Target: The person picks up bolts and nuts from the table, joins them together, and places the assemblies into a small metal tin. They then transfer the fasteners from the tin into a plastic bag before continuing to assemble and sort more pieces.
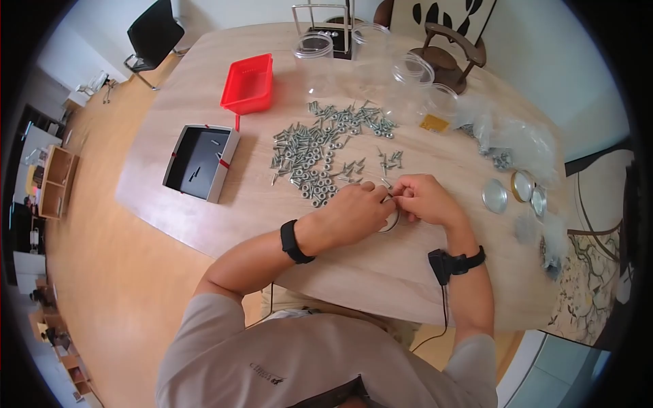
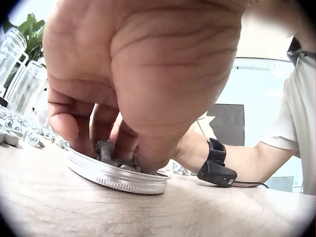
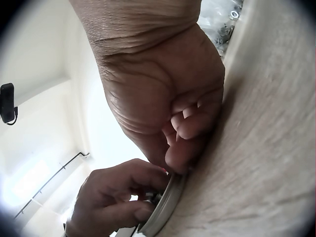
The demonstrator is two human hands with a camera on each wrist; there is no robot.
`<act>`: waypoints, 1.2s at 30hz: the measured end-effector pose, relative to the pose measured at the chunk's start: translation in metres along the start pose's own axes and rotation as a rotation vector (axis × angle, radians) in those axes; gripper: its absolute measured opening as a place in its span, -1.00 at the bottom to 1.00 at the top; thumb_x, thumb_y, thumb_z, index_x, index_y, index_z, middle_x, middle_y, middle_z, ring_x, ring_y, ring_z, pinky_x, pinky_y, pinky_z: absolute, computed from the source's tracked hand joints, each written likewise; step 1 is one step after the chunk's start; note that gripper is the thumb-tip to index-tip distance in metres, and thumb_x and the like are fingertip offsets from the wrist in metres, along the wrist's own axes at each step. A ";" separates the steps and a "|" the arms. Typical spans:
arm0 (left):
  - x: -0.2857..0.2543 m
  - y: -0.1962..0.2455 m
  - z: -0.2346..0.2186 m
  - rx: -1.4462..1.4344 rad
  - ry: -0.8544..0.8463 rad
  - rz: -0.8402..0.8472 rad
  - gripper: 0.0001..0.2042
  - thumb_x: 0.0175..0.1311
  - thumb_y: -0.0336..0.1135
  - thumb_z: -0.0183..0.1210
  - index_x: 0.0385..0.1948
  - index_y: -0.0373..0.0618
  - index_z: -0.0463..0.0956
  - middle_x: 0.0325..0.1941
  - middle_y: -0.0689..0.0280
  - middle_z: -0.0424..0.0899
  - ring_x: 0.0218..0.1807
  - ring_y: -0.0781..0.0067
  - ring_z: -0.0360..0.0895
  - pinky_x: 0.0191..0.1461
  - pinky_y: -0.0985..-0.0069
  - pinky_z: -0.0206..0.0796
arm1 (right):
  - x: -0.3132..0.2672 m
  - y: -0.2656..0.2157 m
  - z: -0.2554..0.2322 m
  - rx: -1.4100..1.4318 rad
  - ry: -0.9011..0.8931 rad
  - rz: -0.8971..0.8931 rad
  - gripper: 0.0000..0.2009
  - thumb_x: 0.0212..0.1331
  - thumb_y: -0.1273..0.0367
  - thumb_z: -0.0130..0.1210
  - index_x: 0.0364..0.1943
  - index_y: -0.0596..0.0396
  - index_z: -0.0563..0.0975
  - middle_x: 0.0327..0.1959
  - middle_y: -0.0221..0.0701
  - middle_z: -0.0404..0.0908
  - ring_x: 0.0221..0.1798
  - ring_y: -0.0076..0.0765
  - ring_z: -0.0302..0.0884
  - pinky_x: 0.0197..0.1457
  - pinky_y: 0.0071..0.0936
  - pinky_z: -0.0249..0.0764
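A silver metal jar lid (image 2: 118,178) lies upturned on the table with several dark bolts (image 2: 104,150) in it. My left hand (image 1: 350,212) reaches down over the lid, its thumb and fingers closing on a bolt inside. Across from it, my right hand (image 1: 428,199) pinches at the lid's rim with curled thumb and forefinger. The right wrist view shows this right hand (image 3: 163,94) right at the rim (image 3: 165,210), facing the left hand (image 3: 111,197). My fingers hide most of the lid's contents in the head view.
Past my hands lies a pile of bolts and nuts (image 1: 306,153). A red bin (image 1: 248,85) and a grey box (image 1: 197,163) holding a few bolts stand to the left. Clear jars (image 1: 408,88), loose lids (image 1: 494,196) and plastic bags (image 1: 524,143) are at the back and right.
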State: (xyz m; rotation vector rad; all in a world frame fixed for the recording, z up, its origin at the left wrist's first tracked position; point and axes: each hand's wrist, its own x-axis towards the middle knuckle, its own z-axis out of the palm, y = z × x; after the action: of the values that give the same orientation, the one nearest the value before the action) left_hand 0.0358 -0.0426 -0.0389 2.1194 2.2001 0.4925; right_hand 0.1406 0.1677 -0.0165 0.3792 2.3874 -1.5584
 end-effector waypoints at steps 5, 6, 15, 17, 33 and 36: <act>-0.003 -0.003 -0.003 0.003 0.006 0.002 -0.79 0.30 -0.20 0.31 -0.13 -0.06 0.68 -0.06 0.23 0.71 0.03 0.14 0.70 0.13 0.20 0.58 | -0.010 0.005 -0.008 -0.101 -0.023 -0.138 -0.84 0.36 0.41 0.29 -0.10 0.20 0.68 -0.49 -0.46 0.68 -0.51 -0.58 0.59 -0.41 -0.50 0.50; -0.002 -0.003 -0.007 -0.015 0.004 0.004 -0.79 0.30 -0.21 0.31 -0.15 -0.07 0.67 -0.07 0.23 0.71 0.02 0.12 0.70 0.12 0.20 0.58 | -0.021 0.004 -0.015 -0.143 0.039 -0.116 -0.83 0.36 0.40 0.31 -0.08 0.20 0.68 -0.48 -0.45 0.68 -0.47 -0.58 0.60 -0.38 -0.49 0.50; 0.003 0.006 -0.021 -0.024 -0.020 -0.036 -0.79 0.29 -0.23 0.35 -0.16 -0.10 0.64 -0.10 0.20 0.69 0.00 0.06 0.69 0.05 0.17 0.59 | -0.159 0.039 -0.086 -0.639 1.116 -0.077 -0.73 0.19 0.35 0.42 -0.04 0.08 0.69 -0.01 -0.22 0.73 0.01 -0.13 0.67 0.07 -0.21 0.58; 0.001 0.006 -0.021 -0.025 -0.021 -0.053 -0.79 0.29 -0.23 0.35 -0.16 -0.10 0.64 -0.10 0.19 0.69 -0.01 0.06 0.69 0.04 0.17 0.59 | -0.196 0.052 -0.094 -0.947 1.213 -0.009 -0.70 0.14 0.34 0.46 -0.05 0.05 0.69 0.10 -0.23 0.69 0.18 -0.01 0.61 0.24 -0.13 0.53; 0.002 -0.004 -0.027 -0.081 0.014 -0.045 -0.88 0.41 -0.30 0.28 -0.23 -0.12 0.64 -0.22 0.18 0.66 -0.24 0.01 0.72 -0.14 0.15 0.59 | -0.210 -0.006 -0.045 -0.494 0.646 -0.083 -0.88 0.25 0.50 0.26 -0.20 0.27 0.68 -0.13 -0.11 0.74 -0.12 0.10 0.70 -0.04 -0.23 0.60; 0.002 -0.005 -0.025 -0.120 0.007 -0.069 -0.89 0.42 -0.31 0.29 -0.20 -0.12 0.65 -0.22 0.16 0.65 -0.23 -0.02 0.72 -0.13 0.13 0.59 | -0.188 -0.016 -0.032 -0.495 0.580 -0.287 -0.90 0.24 0.50 0.27 -0.22 0.27 0.67 -0.17 -0.10 0.73 -0.15 0.09 0.70 -0.07 -0.24 0.60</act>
State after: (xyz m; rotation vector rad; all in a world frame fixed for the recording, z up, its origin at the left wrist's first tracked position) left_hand 0.0241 -0.0452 -0.0163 1.9784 2.1800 0.6116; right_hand 0.3071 0.1770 0.0763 0.4357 3.2841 -0.9664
